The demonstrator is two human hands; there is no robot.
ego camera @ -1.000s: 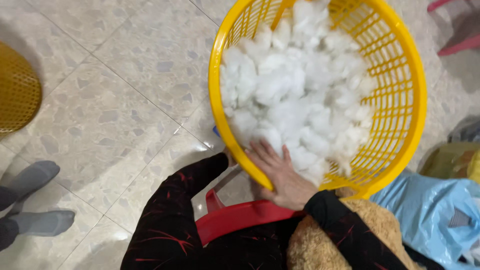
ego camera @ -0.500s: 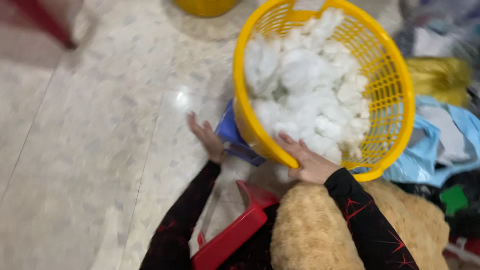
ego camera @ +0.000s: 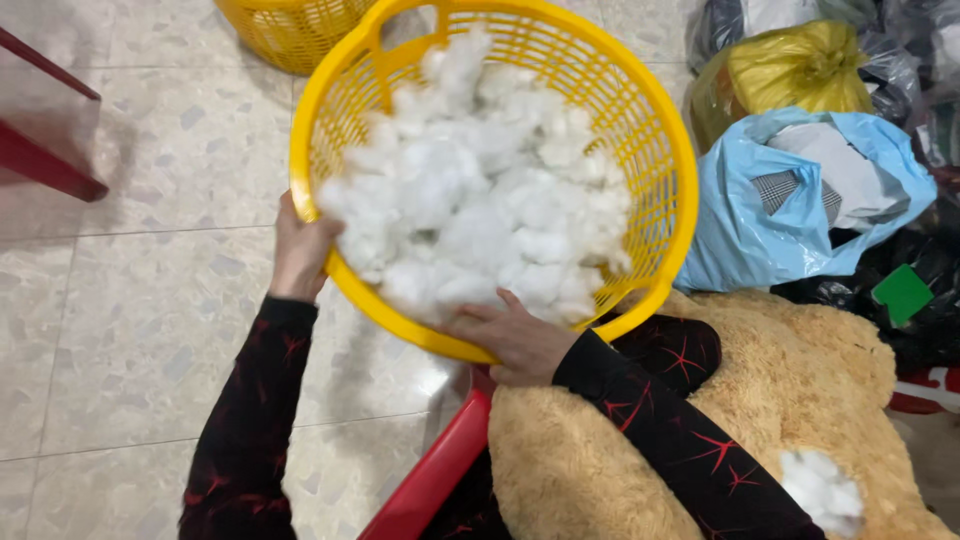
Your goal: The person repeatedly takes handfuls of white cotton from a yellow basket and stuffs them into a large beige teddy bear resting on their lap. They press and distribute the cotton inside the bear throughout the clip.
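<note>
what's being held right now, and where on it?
The yellow basket of white stuffing. The left hand grips its outer wall at the left rim; the right hand holds the near rim, fingers reaching in over the edge.

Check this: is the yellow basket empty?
No, the yellow basket holds a heap of white stuffing.

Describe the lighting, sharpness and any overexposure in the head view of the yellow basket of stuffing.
Head view: even, soft indoor light with faint shadows; the white stuffing is bright enough to lose some detail; the yellow basket, left hand and right hand are fairly sharp; the dark red bar at the left edge looks smeared.
</note>
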